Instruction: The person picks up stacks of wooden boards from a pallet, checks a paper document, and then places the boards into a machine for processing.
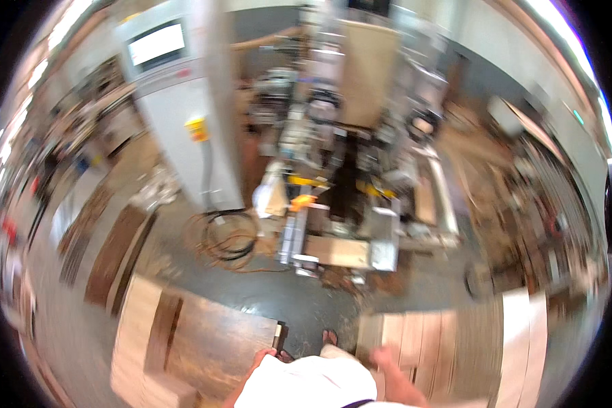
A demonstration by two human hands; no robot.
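Observation:
My left hand (262, 356) is low in the view, at the near right corner of a brown wooden panel (224, 336) on the left stack. Whether it touches the panel or grips its edge is not clear. My right hand (383, 356) hangs beside the left edge of a stack of pale wooden boards (415, 336). Motion smears its fingers, and nothing in it can be made out.
Ahead stands a machine with a pale board (336, 251) across its front. A grey control cabinet (177, 129) with a lit screen is to its left. Coiled cables (224, 238) lie on the floor. Dark planks (119, 255) lie at left, and racks of long strips (557, 197) at right.

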